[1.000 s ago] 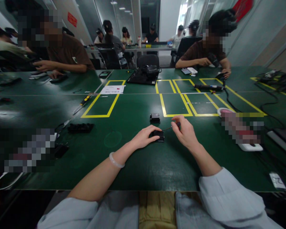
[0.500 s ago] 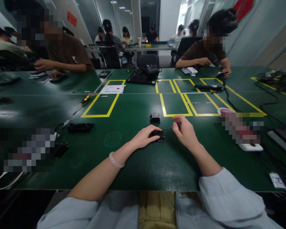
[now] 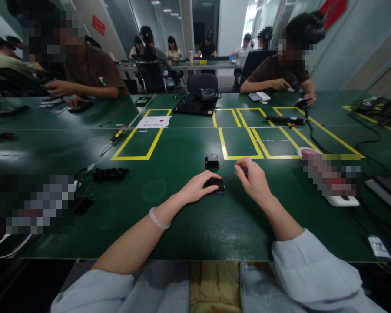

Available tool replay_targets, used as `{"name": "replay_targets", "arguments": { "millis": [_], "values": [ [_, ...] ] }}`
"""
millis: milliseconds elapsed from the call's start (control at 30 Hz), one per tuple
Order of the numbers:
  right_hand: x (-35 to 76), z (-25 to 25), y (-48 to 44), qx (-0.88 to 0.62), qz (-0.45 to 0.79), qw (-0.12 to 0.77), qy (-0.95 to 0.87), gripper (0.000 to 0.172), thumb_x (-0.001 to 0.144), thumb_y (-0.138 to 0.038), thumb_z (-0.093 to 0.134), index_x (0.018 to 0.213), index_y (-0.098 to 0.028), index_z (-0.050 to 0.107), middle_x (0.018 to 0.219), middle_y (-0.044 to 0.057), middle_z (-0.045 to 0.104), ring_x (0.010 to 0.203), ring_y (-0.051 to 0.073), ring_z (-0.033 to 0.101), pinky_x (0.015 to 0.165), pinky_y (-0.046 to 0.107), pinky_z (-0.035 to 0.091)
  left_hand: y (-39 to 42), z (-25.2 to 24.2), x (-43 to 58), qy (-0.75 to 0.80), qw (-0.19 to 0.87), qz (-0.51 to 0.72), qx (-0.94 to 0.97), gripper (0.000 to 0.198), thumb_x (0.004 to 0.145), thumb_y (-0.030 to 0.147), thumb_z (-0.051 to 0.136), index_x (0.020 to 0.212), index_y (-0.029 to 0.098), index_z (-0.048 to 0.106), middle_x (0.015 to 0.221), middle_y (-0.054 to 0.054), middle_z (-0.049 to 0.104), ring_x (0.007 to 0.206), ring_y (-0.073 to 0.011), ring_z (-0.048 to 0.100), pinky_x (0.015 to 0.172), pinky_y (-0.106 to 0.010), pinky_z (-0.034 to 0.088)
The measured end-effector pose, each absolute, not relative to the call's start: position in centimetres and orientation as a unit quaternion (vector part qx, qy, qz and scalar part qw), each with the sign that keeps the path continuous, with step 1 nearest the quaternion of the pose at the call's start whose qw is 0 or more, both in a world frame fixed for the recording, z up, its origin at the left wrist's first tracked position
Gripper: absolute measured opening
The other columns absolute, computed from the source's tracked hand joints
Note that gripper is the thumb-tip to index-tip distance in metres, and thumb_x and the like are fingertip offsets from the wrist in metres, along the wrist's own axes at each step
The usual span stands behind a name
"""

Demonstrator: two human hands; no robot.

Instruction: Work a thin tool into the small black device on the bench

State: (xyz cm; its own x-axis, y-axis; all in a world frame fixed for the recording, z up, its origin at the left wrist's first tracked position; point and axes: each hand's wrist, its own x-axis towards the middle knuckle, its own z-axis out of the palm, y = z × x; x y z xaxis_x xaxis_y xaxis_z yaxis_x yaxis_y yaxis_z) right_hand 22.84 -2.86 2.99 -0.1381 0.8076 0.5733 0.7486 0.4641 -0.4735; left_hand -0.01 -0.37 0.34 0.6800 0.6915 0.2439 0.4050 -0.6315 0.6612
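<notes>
My left hand (image 3: 200,186) is closed on a small black block-shaped part (image 3: 219,187) lying on the green table (image 3: 189,230), with fingers and thumb on either side of it. My right hand (image 3: 252,178) grips a screwdriver (image 3: 230,175) by its handle, mostly covered by the fingers. The thin shaft points left, and its tip meets the right side of the black part. Just beyond stands a second small black part (image 3: 211,161), untouched. What the tip touches exactly is too small to make out.
A black strip-like piece (image 3: 110,174) and a pixelated device with a white cable (image 3: 11,250) lie to the left. Farther off is a yellow-black screwdriver (image 3: 116,137). A white-edged phone-like object (image 3: 343,201) sits on the right. Co-workers sit across the table, near a black panel (image 3: 195,104).
The fingers of my right hand have closed in around the screwdriver handle. My left hand and the black part stay in place.
</notes>
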Motion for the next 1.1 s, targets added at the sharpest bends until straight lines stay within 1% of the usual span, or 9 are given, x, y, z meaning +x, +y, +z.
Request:
{"name": "replay_targets", "arguments": {
  "millis": [200, 300, 433, 567, 667, 933, 1033, 1100],
  "values": [
    [22.76, 2.88, -2.79, -0.512, 0.024, 0.410, -0.754, 0.016, 0.091, -0.028, 0.042, 0.102, -0.021, 0.052, 0.076, 0.004, 0.060, 0.071, 0.019, 0.056, 0.071, 0.033, 0.044, -0.34, 0.32, -0.05, 0.319, 0.291, 0.245, 0.868, 0.032, 0.093, 0.038, 0.052, 0.121, 0.023, 0.056, 0.116, -0.006, 0.060, 0.107, -0.0218, 0.057, 0.095, -0.036, 0.043],
    [22.74, 3.02, -2.90, -0.512, 0.033, 0.411, -0.754, 0.016, 0.090, -0.025, 0.042, 0.102, -0.021, 0.051, 0.078, 0.003, 0.060, 0.072, 0.019, 0.056, 0.072, 0.033, 0.044, -0.35, 0.32, -0.03, 0.317, 0.290, 0.246, 0.869, 0.031, 0.093, 0.037, 0.052, 0.121, 0.023, 0.056, 0.116, -0.006, 0.060, 0.107, -0.0214, 0.057, 0.095, -0.035, 0.043],
    [22.77, 3.17, -2.98, -0.510, 0.041, 0.404, -0.758, 0.016, 0.092, -0.030, 0.041, 0.100, -0.021, 0.052, 0.080, 0.004, 0.061, 0.074, 0.019, 0.057, 0.073, 0.033, 0.043, -0.42, 0.37, 0.02, 0.319, 0.288, 0.244, 0.869, 0.031, 0.093, 0.037, 0.052, 0.120, 0.023, 0.057, 0.116, -0.006, 0.060, 0.107, -0.0218, 0.057, 0.095, -0.035, 0.043],
    [22.84, 3.10, -2.89, -0.514, 0.045, 0.401, -0.757, 0.022, 0.092, -0.040, 0.046, 0.099, -0.021, 0.053, 0.080, 0.004, 0.062, 0.074, 0.020, 0.057, 0.071, 0.032, 0.043, -0.45, 0.43, 0.02, 0.320, 0.290, 0.243, 0.869, 0.032, 0.093, 0.038, 0.052, 0.121, 0.023, 0.056, 0.116, -0.006, 0.060, 0.107, -0.0223, 0.057, 0.095, -0.037, 0.043],
    [22.88, 3.03, -2.84, -0.518, 0.043, 0.398, -0.756, 0.024, 0.092, -0.043, 0.046, 0.099, -0.022, 0.054, 0.081, 0.005, 0.063, 0.073, 0.020, 0.056, 0.069, 0.032, 0.042, -0.42, 0.42, -0.01, 0.319, 0.290, 0.242, 0.869, 0.032, 0.093, 0.038, 0.052, 0.121, 0.023, 0.056, 0.116, -0.006, 0.060, 0.107, -0.0221, 0.057, 0.095, -0.036, 0.044],
    [22.89, 3.03, -2.88, -0.521, 0.050, 0.393, -0.756, 0.022, 0.093, -0.042, 0.045, 0.095, -0.022, 0.054, 0.082, 0.005, 0.064, 0.075, 0.020, 0.057, 0.071, 0.033, 0.043, -0.34, 0.23, -0.07, 0.317, 0.287, 0.246, 0.870, 0.031, 0.093, 0.036, 0.052, 0.121, 0.024, 0.056, 0.116, -0.005, 0.060, 0.107, -0.0209, 0.057, 0.094, -0.034, 0.043],
    [22.84, 3.07, -2.86, -0.521, 0.062, 0.403, -0.750, 0.018, 0.093, -0.038, 0.044, 0.094, -0.022, 0.053, 0.083, 0.005, 0.064, 0.076, 0.020, 0.058, 0.072, 0.032, 0.043, -0.33, 0.14, -0.09, 0.319, 0.286, 0.247, 0.869, 0.031, 0.093, 0.036, 0.053, 0.121, 0.024, 0.056, 0.116, -0.005, 0.060, 0.107, -0.0211, 0.057, 0.094, -0.034, 0.043],
    [22.77, 3.11, -2.87, -0.521, 0.075, 0.410, -0.745, 0.015, 0.093, -0.034, 0.043, 0.096, -0.022, 0.052, 0.081, 0.004, 0.064, 0.073, 0.019, 0.058, 0.070, 0.031, 0.043, -0.34, 0.15, -0.09, 0.318, 0.287, 0.247, 0.869, 0.031, 0.093, 0.036, 0.052, 0.121, 0.024, 0.056, 0.115, -0.005, 0.060, 0.107, -0.0211, 0.057, 0.094, -0.034, 0.043]
  ]
}}
